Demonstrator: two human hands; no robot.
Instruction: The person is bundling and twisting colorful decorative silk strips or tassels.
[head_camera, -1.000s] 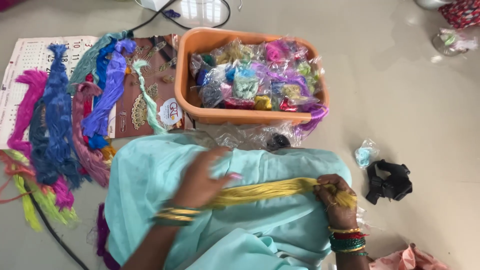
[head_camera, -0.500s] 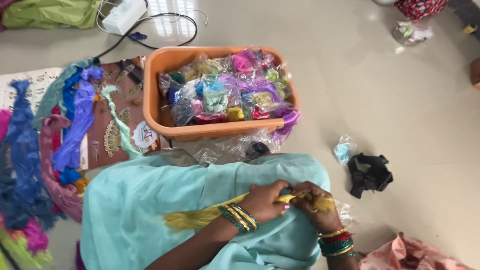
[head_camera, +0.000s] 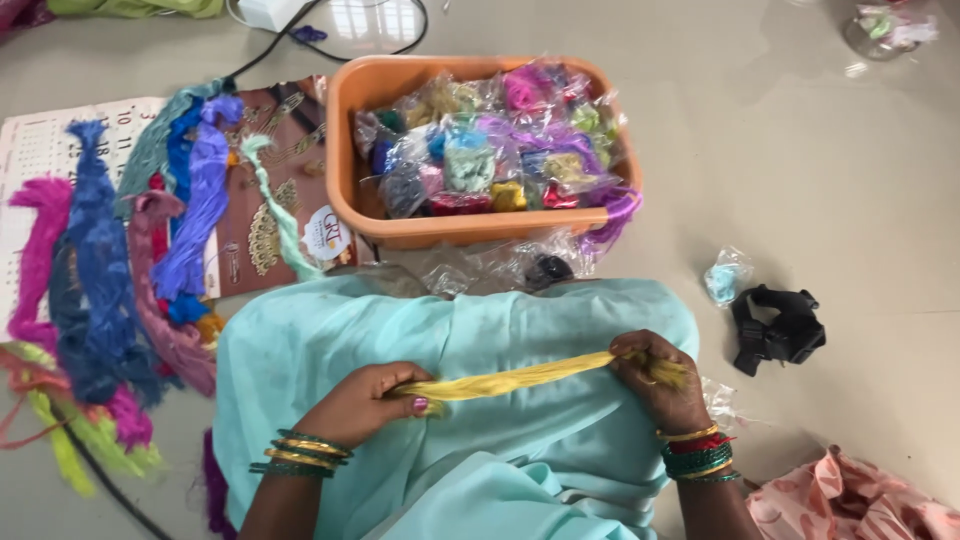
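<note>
A pale, glossy tiled floor. One orange plastic tub sits on it, packed with clear packets of coloured thread. Loose thread hanks lie to its left. Over a light-blue cloth across the lap, the left hand and right hand each pinch an end of one yellow thread hank, stretched between them.
</note>
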